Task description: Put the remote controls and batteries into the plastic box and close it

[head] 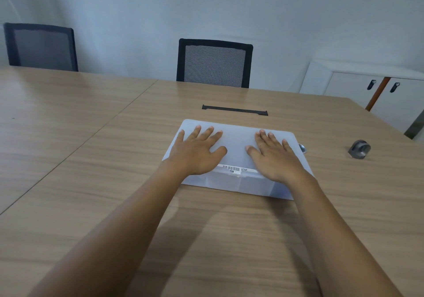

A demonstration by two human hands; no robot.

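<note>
Both hands flat, fingers spread, gripping nothing: left hand (197, 152) palm-down on the left half of the lid (236, 136), right hand (274, 157) palm-down on the right half, thumbs pointing toward each other across the bare middle strip. The lid sits on the plastic box (238, 185), a frosted translucent tub near the middle of the counter (91, 159), with a barcode label (236, 168) along its near edge between the wrists. Step in hand looks like the closing press — lid on, hands bearing down. No remotes or batteries loose on the counter; presumably inside, but the walls are too cloudy to confirm. Whether the lid has seated all round I can't tell; far corners look flush, near edge partly hidden by the wrists. Next move, as I judge it: even downward pressure, then walk the palms out to the corners and check the rim — then lift off. Outward: a small grey metal object (359, 149) well off to the right, another greyish bit (303, 148) just beside the box's right edge, a black cable slot (234, 110) beyond the box.
</note>
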